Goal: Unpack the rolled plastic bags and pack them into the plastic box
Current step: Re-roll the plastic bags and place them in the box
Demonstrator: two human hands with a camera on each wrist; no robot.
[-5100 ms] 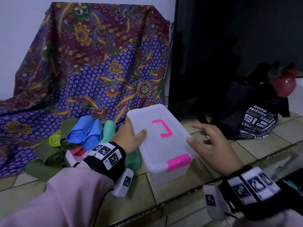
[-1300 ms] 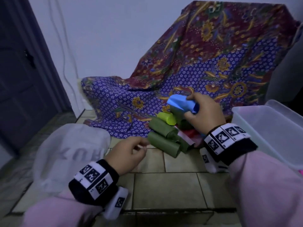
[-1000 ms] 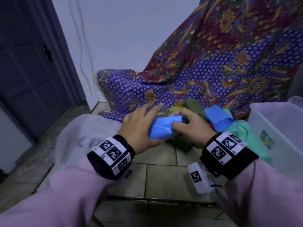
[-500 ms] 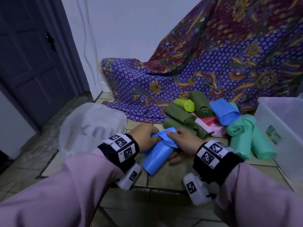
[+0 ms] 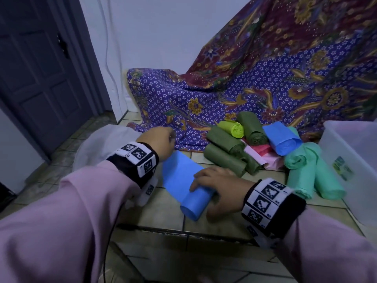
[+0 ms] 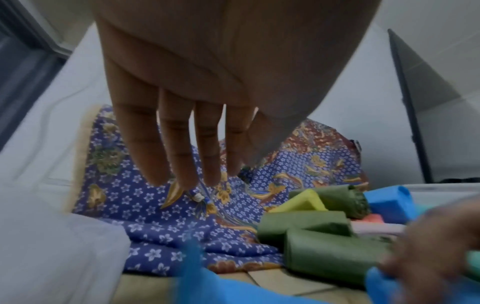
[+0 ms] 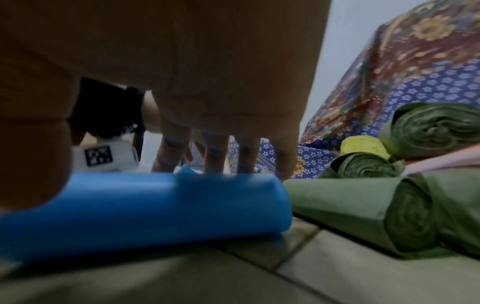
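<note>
A blue roll of plastic bags (image 5: 194, 203) (image 7: 155, 205) lies on the tiled floor, with its loose end (image 5: 177, 174) spread flat toward the upper left. My right hand (image 5: 212, 184) (image 7: 207, 160) holds the roll, fingers over its far side and thumb on the near side. My left hand (image 5: 163, 137) (image 6: 192, 174) hovers above the far end of the sheet, fingers straight and holding nothing. The clear plastic box (image 5: 350, 160) stands open at the right edge. Its inside is mostly out of view.
A pile of rolls lies between the sheet and the box: dark green (image 5: 224, 144), lime (image 5: 232, 128), another blue (image 5: 283, 139), mint green (image 5: 306, 172), over pink packs (image 5: 263, 152). A white plastic bag (image 5: 98, 144) lies left. Batik cloth (image 5: 224, 99) drapes behind; a dark door (image 5: 40, 68) stands far left.
The blue roll came from the pile to the floor in front of me. Its end was pulled out to the upper left; my left hand has let go and risen.
</note>
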